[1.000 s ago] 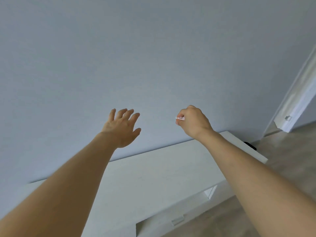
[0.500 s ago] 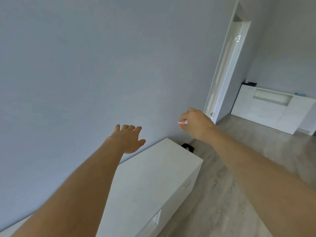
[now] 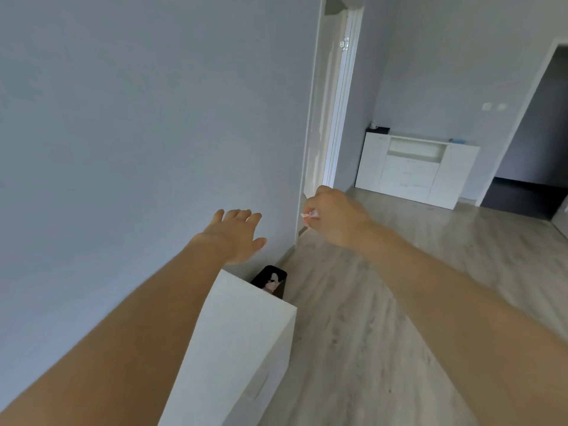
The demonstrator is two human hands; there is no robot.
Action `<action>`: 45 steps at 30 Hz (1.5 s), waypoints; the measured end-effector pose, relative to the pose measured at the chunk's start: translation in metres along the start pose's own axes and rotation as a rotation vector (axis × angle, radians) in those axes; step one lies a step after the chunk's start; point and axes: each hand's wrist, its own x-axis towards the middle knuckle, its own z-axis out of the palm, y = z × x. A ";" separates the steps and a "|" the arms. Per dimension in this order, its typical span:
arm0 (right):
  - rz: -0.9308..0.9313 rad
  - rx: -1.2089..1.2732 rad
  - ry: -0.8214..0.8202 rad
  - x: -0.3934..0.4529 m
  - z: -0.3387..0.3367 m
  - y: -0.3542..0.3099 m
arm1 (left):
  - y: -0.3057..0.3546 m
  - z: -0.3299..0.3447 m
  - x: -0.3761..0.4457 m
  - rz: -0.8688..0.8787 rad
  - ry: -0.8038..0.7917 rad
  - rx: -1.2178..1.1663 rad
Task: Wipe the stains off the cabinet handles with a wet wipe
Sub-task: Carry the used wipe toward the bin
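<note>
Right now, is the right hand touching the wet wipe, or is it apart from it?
Touching. The head view shows the right hand curled into a fist, with a crumpled corner of the wet wipe sticking out between its fingers.

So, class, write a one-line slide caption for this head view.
Right hand grips a wipe, left hand open above a white cabinet.

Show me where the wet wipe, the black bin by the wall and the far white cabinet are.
wet wipe (image 3: 309, 214), head view, crumpled end sticking out of the right hand (image 3: 335, 218).
black bin (image 3: 272, 279), head view, its open top.
far white cabinet (image 3: 408, 176), head view, drawer front.
</note>
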 end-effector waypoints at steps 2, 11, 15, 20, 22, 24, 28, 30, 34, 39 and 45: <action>-0.001 0.010 -0.034 0.026 0.009 0.051 | 0.022 0.004 0.048 -0.025 -0.031 -0.026; -0.043 0.123 -0.111 0.170 0.063 0.194 | 0.046 0.025 0.212 -0.170 -0.117 -0.101; -0.129 0.161 -0.172 0.238 0.109 0.209 | 0.033 0.055 0.279 -0.218 -0.136 -0.135; -0.191 0.198 -0.248 0.335 0.176 0.221 | 0.003 0.109 0.366 -0.266 -0.182 -0.138; -0.204 0.211 -0.269 0.370 0.207 0.229 | -0.011 0.134 0.401 -0.273 -0.198 -0.148; -0.216 0.220 -0.289 0.401 0.240 0.239 | -0.023 0.159 0.431 -0.287 -0.226 -0.151; -0.226 0.235 -0.381 0.448 0.308 0.259 | -0.039 0.211 0.475 -0.306 -0.336 -0.182; -0.230 0.231 -0.430 0.462 0.332 0.268 | -0.042 0.231 0.486 -0.316 -0.368 -0.202; -0.251 0.251 -0.538 0.505 0.398 0.289 | -0.050 0.284 0.523 -0.362 -0.449 -0.247; -0.298 0.251 -0.624 0.551 0.504 0.315 | -0.054 0.369 0.582 -0.417 -0.545 -0.266; -0.290 0.262 -0.716 0.576 0.637 0.354 | -0.041 0.479 0.658 -0.483 -0.663 -0.321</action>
